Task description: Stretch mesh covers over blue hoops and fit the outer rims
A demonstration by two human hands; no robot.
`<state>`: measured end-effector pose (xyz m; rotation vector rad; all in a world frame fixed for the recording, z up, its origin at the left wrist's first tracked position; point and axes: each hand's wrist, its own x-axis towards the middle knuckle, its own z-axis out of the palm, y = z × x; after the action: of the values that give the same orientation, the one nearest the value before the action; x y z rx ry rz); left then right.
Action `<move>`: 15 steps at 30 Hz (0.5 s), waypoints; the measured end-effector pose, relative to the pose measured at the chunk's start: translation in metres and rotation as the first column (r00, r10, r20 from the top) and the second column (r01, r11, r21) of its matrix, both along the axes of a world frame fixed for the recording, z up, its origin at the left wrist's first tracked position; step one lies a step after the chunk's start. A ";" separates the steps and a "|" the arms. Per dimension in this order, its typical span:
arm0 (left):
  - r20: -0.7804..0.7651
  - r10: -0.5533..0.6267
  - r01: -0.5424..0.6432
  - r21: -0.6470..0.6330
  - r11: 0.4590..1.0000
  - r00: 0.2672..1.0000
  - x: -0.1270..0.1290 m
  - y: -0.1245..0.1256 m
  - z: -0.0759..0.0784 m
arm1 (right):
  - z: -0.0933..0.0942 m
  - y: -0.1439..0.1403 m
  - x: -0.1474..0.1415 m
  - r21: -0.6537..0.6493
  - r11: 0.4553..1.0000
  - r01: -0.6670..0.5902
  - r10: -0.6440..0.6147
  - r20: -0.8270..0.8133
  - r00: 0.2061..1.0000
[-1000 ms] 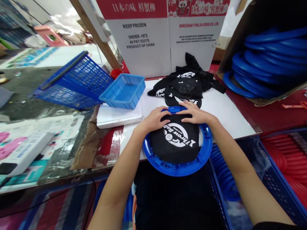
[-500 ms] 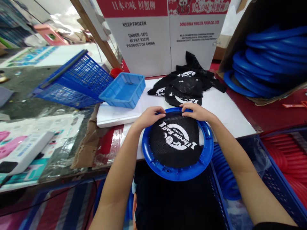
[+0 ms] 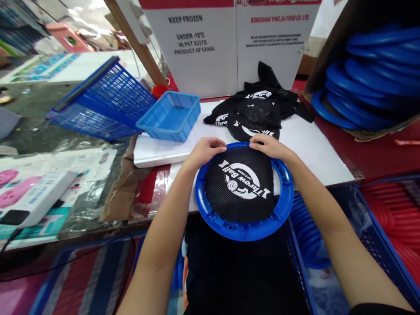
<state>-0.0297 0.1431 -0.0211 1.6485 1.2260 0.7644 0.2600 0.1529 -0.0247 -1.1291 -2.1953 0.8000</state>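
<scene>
A blue plastic ring [image 3: 244,232] lies at the table's near edge, partly over my lap, its ribbed inner side facing up. Within it sits a round black mesh net [image 3: 226,205] printed "Throw Ball" in white; a gap shows between net and ring on the right. My left hand [image 3: 210,151] pinches the net's edge at the ring's far left. With bent fingers, my right hand [image 3: 271,148] grips the net's edge at the far rim, right of centre. Just beyond the hands is a pile of similar black nets [image 3: 259,111].
A light blue tray [image 3: 173,120] and a tilted blue basket [image 3: 108,100] stand on the left. Stacked blue rings [image 3: 370,83] fill a carton at right. Below are crates with blue rings [image 3: 306,232] and red rings [image 3: 390,210]. A white carton [image 3: 203,65] stands behind.
My right fingers have shifted from over the net outward to the ring's far rim. The left hand stays at nearly the same spot. The view has tilted slightly down.
</scene>
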 end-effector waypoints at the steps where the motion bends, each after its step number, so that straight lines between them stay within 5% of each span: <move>1: -0.003 0.006 -0.006 -0.002 1.000 1.000 0.000 0.000 -0.001 | 0.000 0.002 0.000 -0.019 1.000 -0.011 0.011 0.010 1.000; 15: -0.115 -0.043 0.049 0.047 0.998 0.992 -0.003 0.002 0.002 | -0.010 0.012 -0.002 0.014 1.000 -0.013 0.012 0.079 0.997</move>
<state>-0.0329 0.1454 -0.0190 1.7757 1.2527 0.6848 0.2577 0.1652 -0.0351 -1.1597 -2.2716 0.7552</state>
